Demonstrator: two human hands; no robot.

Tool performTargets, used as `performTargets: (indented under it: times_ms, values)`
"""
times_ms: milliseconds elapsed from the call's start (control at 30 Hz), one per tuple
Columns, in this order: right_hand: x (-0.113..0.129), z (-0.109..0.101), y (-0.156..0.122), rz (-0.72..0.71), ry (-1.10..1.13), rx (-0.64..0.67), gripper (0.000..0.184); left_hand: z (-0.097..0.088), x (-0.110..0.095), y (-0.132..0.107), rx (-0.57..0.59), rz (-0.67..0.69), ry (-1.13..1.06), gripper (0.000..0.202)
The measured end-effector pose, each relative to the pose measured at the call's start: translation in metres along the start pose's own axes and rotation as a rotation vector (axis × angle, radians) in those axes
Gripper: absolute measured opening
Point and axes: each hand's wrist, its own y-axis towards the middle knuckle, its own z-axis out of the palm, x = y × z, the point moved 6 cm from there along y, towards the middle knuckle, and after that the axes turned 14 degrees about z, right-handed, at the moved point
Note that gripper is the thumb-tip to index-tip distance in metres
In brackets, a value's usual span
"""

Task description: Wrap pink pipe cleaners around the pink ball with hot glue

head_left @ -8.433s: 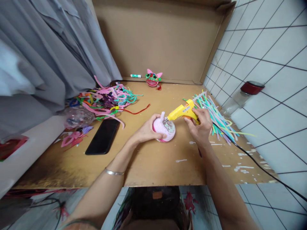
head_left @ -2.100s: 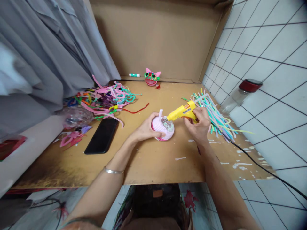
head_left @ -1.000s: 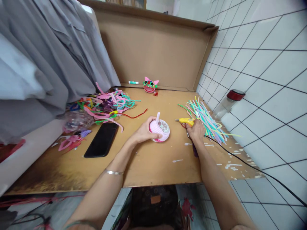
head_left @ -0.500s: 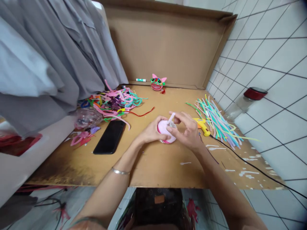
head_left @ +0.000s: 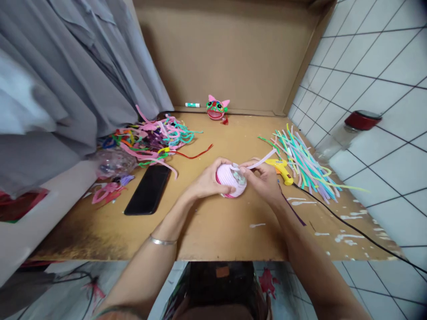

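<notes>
My left hand (head_left: 209,180) is wrapped round a ball (head_left: 227,178) covered in rows of pale pink-lilac pipe cleaner, with a darker pink band along its left side. A clear, see-through patch shows on the ball's right side. Between the thumb and fingers of my right hand (head_left: 262,180) is a pale lilac pipe cleaner (head_left: 265,159). One end of it meets the top of the ball, and its free end sticks out to the upper right. Just beyond my right hand lies a yellow glue gun (head_left: 283,172).
Loose pipe cleaners (head_left: 303,164) lie at the right, a tangled colourful heap (head_left: 160,135) at the left. A black phone (head_left: 147,190) lies near my left forearm. At the back are a cat-eared figure (head_left: 216,109) and a glue stick (head_left: 192,105). A black cord (head_left: 343,222) crosses the right side.
My right hand has lowered and turned, and the pipe cleaner's free end now points right instead of up. More of the ball's clear patch shows. The view has shifted slightly.
</notes>
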Motion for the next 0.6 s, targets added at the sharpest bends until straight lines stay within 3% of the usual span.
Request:
performTargets:
  times_ms: [300, 600]
  values:
    - [-0.020, -0.001, 0.002, 0.220, 0.092, 0.037, 0.021, -0.002, 0.005, 0.001, -0.027, 0.005, -0.021, 0.068]
    - [-0.027, -0.002, 0.001, 0.319, 0.192, 0.121, 0.029, -0.002, 0.008, 0.001, -0.039, 0.014, -0.059, 0.070]
